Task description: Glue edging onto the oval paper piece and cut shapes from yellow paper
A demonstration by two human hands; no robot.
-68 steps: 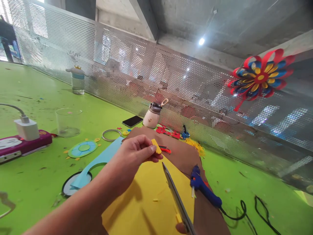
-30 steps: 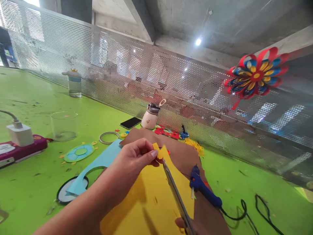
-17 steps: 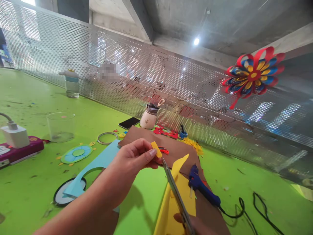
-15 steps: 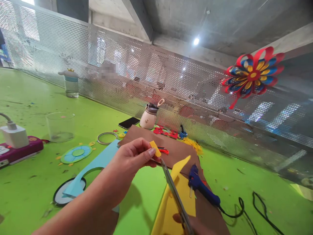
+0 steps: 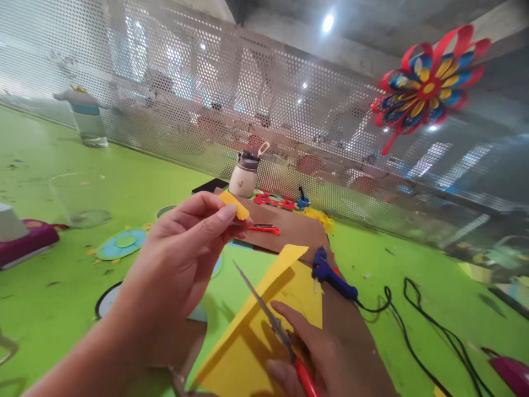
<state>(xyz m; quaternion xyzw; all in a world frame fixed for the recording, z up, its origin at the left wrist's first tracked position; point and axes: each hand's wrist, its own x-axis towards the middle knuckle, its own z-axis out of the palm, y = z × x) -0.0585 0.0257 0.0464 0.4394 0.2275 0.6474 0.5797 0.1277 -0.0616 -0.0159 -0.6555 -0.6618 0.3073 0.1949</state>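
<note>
A small yellow paper piece [image 5: 235, 205] is pinched between the thumb and fingers of my left hand [image 5: 194, 237], raised over the work area. Its lower edge looks notched. My right hand [image 5: 318, 353] grips a pair of scissors [image 5: 275, 321] with red handles; the blades point up and to the left, apart from the piece. Beneath the scissors lies a folded sheet of yellow paper [image 5: 306, 292]. A red utility knife [image 5: 266, 229] rests on the brown board [image 5: 301, 220] just beyond my left fingertips.
A blue glue gun [image 5: 333, 278] lies on the board's right side, its black cord looping right. Behind stand a white jar [image 5: 243, 179] and red paper cutouts [image 5: 273, 200]. At left are a clear cup [image 5: 80, 204], a blue-green paper disc [image 5: 124, 242] and a purple power strip [image 5: 35, 240].
My left hand with the yellow piece has shifted left and up in view. The scissors have moved away from it, lower, and more of my right hand shows. The camera view has tilted down.
</note>
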